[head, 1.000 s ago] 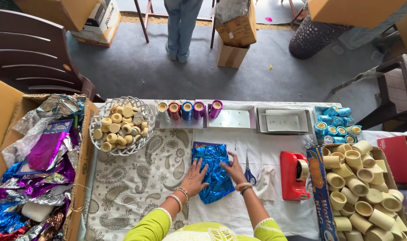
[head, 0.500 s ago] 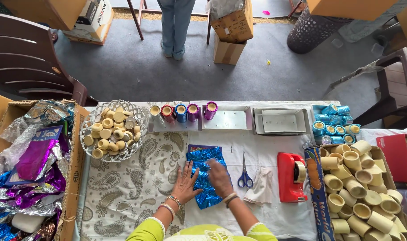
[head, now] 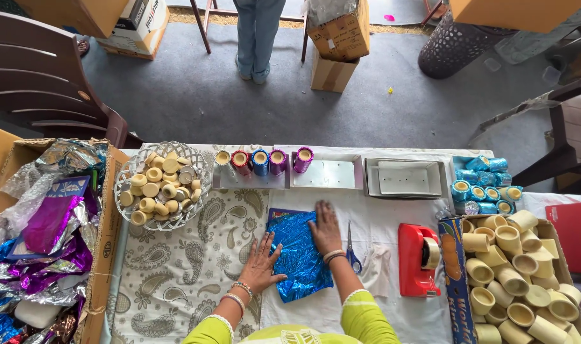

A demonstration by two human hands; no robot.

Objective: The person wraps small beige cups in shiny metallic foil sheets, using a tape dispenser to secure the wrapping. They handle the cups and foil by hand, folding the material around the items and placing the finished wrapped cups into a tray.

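- The blue foil (head: 301, 255) lies flat on the surface (head: 379, 318), just below the middle of the frame, on a white cloth.
- The left hand (head: 262, 262) rests with flat, spread fingers on the left edge of the foil; it grips nothing.
- The right hand (head: 325, 227) presses flat on the upper right part of the foil, fingers open, and hides that corner.
- The two hands are apart, with crumpled foil showing between them.
- Both arms are cut off at the lower edge of the frame; only green sleeves and bangles show.
- The scissors (head: 353, 250) lie just to the right of the right wrist, which covers part of the handles.
- A red tape dispenser (head: 419, 259) stands further right, near a box of cups (head: 519, 280); this box is cut off at the lower right edge.
- A white basket (head: 162, 185) with small round cups is in the upper left part of the surface.
- Five wrapped cups (head: 261, 161) stand in a row on a tray behind the foil; their colours are partly hard to make out.
- Blue wrapped cups (head: 484, 185) lie in a pile at the right, behind the box.
- A carton of foil sheets (head: 42, 236) at the left is cut off by the frame; its contents are a mixed heap.
- A person (head: 257, 35) stands on the floor at the top; only the legs show.
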